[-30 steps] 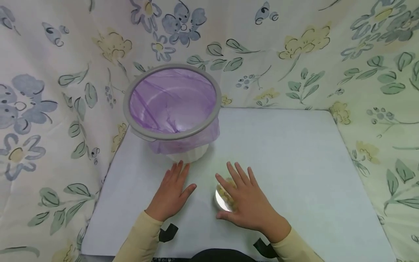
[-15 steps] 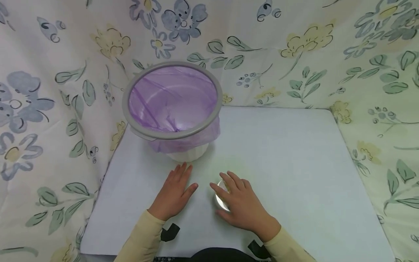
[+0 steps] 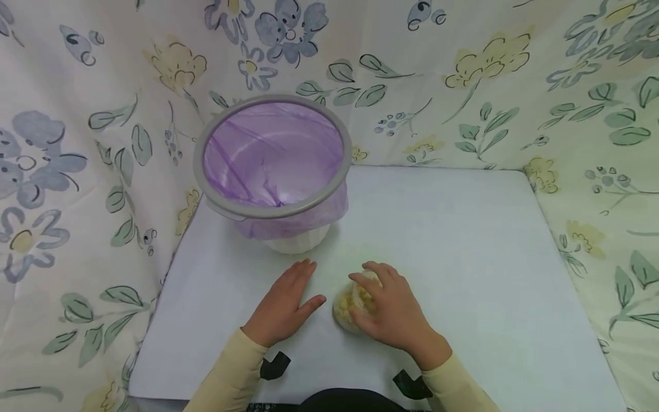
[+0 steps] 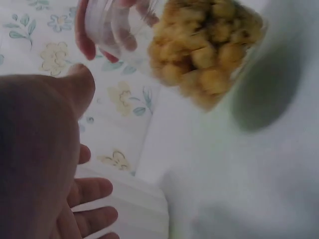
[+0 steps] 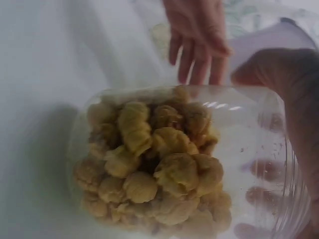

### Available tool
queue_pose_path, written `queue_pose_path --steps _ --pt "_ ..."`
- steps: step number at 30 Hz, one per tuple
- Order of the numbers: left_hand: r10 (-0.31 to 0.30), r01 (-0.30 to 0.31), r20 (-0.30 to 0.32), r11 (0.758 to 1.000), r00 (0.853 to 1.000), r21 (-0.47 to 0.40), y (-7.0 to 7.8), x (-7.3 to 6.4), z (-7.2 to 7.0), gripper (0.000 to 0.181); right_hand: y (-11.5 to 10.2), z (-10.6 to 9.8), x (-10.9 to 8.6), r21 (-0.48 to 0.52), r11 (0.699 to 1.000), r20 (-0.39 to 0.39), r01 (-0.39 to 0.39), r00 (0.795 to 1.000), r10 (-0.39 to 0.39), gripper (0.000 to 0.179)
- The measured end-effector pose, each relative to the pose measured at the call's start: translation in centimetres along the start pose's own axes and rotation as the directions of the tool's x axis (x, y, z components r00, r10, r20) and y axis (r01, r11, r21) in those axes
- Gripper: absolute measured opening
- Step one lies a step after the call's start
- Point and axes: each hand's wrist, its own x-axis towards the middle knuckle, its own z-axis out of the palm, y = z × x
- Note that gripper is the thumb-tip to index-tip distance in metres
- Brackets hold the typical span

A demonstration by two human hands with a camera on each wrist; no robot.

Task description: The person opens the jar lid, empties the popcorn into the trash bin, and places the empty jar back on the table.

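Note:
A clear plastic jar [image 3: 345, 315] holds yellow-brown popcorn [image 5: 159, 174] that fills its lower part. My right hand [image 3: 393, 312] grips the jar by its top end, thumb on one side and fingers round the other. The jar is tilted, and in the left wrist view its bottom stands apart from its shadow on the tabletop. The jar's top is mostly hidden under the palm. My left hand [image 3: 285, 306] is to the left of the jar, fingers straight, holding nothing. Its fingertips point toward the base of the bin.
A white bin [image 3: 296, 241] with a purple liner bag [image 3: 288, 154] and a grey rim ring [image 3: 273, 213] stands at the back left of the white tabletop [image 3: 453, 252]. Flower-print cloth [image 3: 401, 63] hangs behind and along both sides.
My right hand has curled from spread fingers into a grip on the jar and tilted it, so the popcorn shows. My left hand has moved slightly to the right.

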Motion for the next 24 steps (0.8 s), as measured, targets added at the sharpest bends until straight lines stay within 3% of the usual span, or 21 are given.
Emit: queue_pose_path --steps 4,8,10,12,15,20,24 --pt "0.121 -0.121 -0.042 0.992 0.992 -0.021 1.4 0.6 -0.3 0.090 -0.2 -1.2 0.5 0.164 0.985 -0.074 -0.047 0.995 0.060 0.061" --pt "0.260 -0.261 -0.094 0.965 0.961 0.000 2.6 1.4 0.2 0.107 -0.8 -1.8 0.8 0.278 0.957 -0.076 -0.080 0.992 0.105 0.059" --pt "0.299 -0.299 -0.102 0.954 0.949 0.011 2.9 1.8 0.7 0.115 -1.1 -1.8 0.9 0.304 0.949 -0.066 -0.087 0.991 0.112 0.058" --pt "0.314 -0.316 -0.096 0.949 0.945 -0.007 3.3 2.1 1.1 0.122 -1.4 -1.7 1.1 0.324 0.941 -0.056 -0.096 0.991 0.121 0.057" --pt "0.297 -0.301 -0.074 0.953 0.952 -0.046 3.6 2.4 1.6 0.128 -1.7 -1.6 1.3 0.345 0.933 -0.067 -0.106 0.988 0.137 0.057" --pt "0.241 -0.248 -0.081 0.965 0.967 -0.081 4.0 2.3 2.2 0.118 -2.2 -1.3 1.0 0.356 0.929 -0.090 -0.096 0.986 0.137 0.051" --pt "0.279 -0.291 -0.133 0.953 0.951 -0.083 4.3 2.4 2.3 0.109 -2.4 -1.5 0.9 0.338 0.940 -0.128 -0.049 0.987 0.098 0.045"
